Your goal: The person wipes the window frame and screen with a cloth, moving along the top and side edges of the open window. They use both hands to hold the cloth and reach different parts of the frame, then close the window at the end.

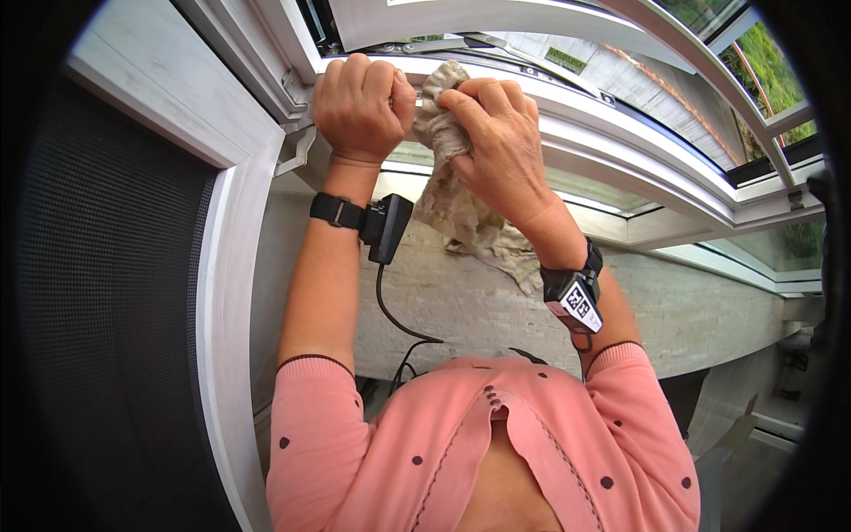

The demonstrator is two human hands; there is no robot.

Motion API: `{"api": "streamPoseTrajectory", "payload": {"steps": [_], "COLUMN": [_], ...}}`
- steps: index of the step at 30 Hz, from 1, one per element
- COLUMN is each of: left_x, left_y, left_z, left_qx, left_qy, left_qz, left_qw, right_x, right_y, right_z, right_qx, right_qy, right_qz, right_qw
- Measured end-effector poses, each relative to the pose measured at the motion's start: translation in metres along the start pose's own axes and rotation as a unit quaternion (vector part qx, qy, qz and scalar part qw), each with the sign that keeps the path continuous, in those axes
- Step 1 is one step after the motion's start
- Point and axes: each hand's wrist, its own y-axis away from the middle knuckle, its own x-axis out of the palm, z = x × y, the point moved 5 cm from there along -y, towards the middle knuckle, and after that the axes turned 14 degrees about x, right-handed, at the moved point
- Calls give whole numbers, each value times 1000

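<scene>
A crumpled, stained beige rag [443, 133] hangs from my right hand [501, 133], whose fingers are closed round its upper part over the white window frame [603, 142]. The cloth's lower folds drape down toward the grey ledge. Beside it, my left hand [359, 106] is curled into a fist against the frame near its left corner. What that fist grips, if anything, is hidden under the fingers. Black straps with small devices circle both wrists; a black cable [381, 297] runs from the left device [387, 228] toward my body.
Beyond the frame, an opened window sash [771, 115] with a metal stay arm [434, 44] reaches outward. A dark mesh screen panel [115, 284] in a white frame stands at left, near a white handle [297, 152]. The grey stone-like ledge [479, 301] curves below my arms.
</scene>
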Motion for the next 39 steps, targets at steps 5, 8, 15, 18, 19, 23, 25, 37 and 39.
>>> {"api": "streamPoseTrajectory", "payload": {"steps": [5,8,15,18,19,23,25,37,39], "left_x": [-2,-3,0,0,0,-3,-3,-2,-1], "left_y": [-5,-7,0,-1,-2,-5,-3,-4,-2], "left_z": [-1,-1,0,0,0,-1,-1,-1,-1], "left_qx": [-5,-4,10,10,9,10,-6,9,8], "left_qy": [0,-5,1,4,7,10,5,0,-3], "left_qz": [17,17,-7,-5,-7,-14,16,4,3], "left_qw": [1000,1000,1000,1000,1000,1000,1000,1000,1000], "right_x": [2,-12,-29,-11,-7,-10,-15,-29,-22], "right_y": [-3,-3,5,7,6,3,3,3,0], "right_z": [-3,-11,-19,-5,-3,-9,-10,-10,-10], "right_qx": [-6,-42,22,4,1,43,43,-14,28], "right_qy": [38,121,49,59,81,-16,-54,-85,-59], "right_qz": [32,30,-34,-44,-44,-21,-7,182,158], "right_qw": [999,991,998,997,996,999,998,980,985]}}
